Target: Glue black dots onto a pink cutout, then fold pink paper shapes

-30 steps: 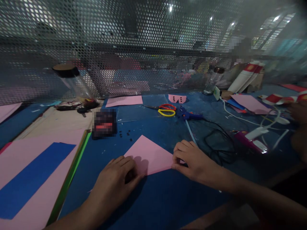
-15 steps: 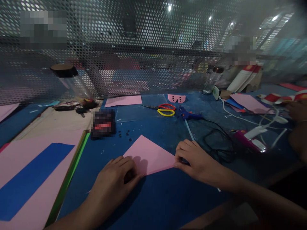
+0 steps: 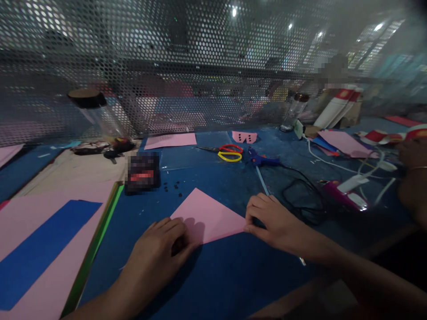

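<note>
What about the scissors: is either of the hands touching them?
No, the left hand and right hand are both at the pink paper, while the scissors lie beyond it on the blue table.

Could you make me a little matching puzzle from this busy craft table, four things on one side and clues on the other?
Things:
1. Scissors
2. Glue gun
3. Blue paper strip
4. Pointed pink paper

Clues:
A. Lying on a large pink sheet
B. Between the left hand and right hand
C. Red-and-yellow handled
D. Blue, just right of the scissors

Pairs: 1-C, 2-D, 3-A, 4-B
</note>
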`<state>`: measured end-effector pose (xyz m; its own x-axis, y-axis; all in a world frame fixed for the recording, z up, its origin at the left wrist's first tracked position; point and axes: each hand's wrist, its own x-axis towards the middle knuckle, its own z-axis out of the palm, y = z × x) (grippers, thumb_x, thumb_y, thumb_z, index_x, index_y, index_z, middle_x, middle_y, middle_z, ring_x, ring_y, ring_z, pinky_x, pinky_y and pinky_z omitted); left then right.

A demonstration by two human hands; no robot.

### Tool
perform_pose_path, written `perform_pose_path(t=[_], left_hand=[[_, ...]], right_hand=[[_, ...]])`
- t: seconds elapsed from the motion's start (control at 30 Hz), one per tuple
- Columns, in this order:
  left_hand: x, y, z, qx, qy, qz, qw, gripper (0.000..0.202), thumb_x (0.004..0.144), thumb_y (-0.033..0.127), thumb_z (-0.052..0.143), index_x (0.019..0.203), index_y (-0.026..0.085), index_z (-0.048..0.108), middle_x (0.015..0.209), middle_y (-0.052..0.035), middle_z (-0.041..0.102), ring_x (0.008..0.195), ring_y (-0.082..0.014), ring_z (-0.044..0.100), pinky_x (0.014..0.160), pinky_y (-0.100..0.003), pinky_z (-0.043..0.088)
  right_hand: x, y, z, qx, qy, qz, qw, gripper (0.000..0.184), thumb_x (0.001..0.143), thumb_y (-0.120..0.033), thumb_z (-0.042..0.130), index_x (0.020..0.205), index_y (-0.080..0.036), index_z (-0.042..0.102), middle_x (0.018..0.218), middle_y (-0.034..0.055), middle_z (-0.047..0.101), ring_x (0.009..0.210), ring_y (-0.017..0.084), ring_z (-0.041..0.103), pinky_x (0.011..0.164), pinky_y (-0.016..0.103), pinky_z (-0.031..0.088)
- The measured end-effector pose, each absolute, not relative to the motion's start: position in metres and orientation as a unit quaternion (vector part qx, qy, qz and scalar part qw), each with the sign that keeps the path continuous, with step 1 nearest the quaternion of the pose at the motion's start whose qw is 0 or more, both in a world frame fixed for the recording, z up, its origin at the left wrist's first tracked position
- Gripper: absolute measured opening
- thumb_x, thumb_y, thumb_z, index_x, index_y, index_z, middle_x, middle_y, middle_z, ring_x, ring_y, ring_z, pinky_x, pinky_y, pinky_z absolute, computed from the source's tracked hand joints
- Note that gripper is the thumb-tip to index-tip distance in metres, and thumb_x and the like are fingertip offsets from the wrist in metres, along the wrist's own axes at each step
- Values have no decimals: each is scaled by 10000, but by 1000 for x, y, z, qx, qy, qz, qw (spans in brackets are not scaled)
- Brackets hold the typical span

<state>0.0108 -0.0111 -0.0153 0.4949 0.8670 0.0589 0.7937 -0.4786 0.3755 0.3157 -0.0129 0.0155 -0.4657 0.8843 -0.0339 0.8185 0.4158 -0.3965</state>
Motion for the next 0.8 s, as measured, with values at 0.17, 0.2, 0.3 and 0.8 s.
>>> perform_pose_path(t=[0.17, 0.2, 0.3, 0.8], left_hand=[[11, -10, -17, 854, 484, 126, 144, 287, 927, 372, 583, 689, 216, 546, 683, 1, 601, 661, -190, 548, 646, -312, 357], [11, -10, -17, 853, 485, 128, 143, 286, 924, 371, 585, 687, 216, 545, 680, 1, 600, 656, -189, 546, 643, -312, 357], [11, -10, -17, 852, 485, 136, 146, 282, 913, 364, 594, 678, 218, 543, 668, 4, 597, 643, -184, 539, 636, -308, 353], [12, -10, -15, 851, 485, 131, 152, 284, 921, 364, 587, 685, 215, 540, 680, 0, 597, 657, -194, 541, 645, -316, 350]], right_hand=[[322, -12, 14, -517, -833, 180, 78, 134, 927, -274, 691, 814, -221, 642, 945, -16, 635, 949, 194, 524, 836, 367, 331], [323, -12, 14, -517, -833, 182, 77, 133, 928, -280, 689, 818, -222, 642, 945, -16, 635, 950, 195, 526, 832, 366, 331], [325, -12, 13, -515, -835, 179, 77, 124, 929, -275, 684, 824, -225, 639, 942, -20, 633, 947, 190, 530, 833, 364, 332], [330, -13, 16, -507, -851, 128, 45, 138, 939, -240, 642, 809, -215, 606, 917, 8, 636, 907, 212, 517, 782, 368, 317]])
